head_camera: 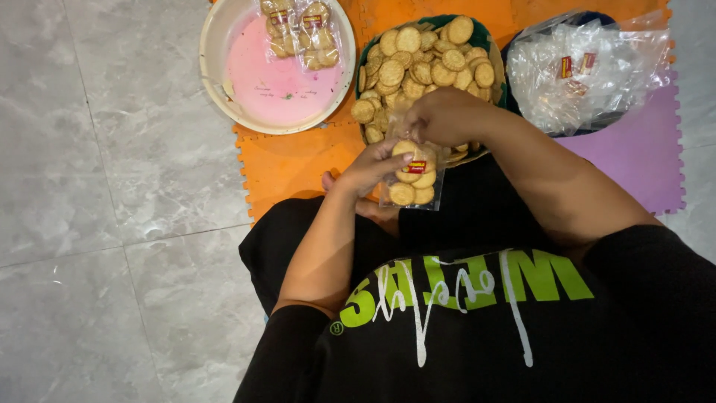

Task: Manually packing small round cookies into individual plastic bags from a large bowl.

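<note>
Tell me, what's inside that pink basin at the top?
Inside the pink basin lie two clear packets of round biscuits, against its far side. The rest of the pink bottom is bare. Whatever sits beneath the packets is covered, and their top ends run out of frame.

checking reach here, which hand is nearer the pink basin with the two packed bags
Left. The left hand holds the clear bag of biscuits, below and right of the pink basin. The right hand is further right, over the biscuit basket.

My basket of biscuits point(429, 63) sits on the mat point(298, 160) ahead of me. A basin point(216, 67) holding two filled packets point(302, 33) lies to its left, empty bags point(589, 71) to its right.
</note>
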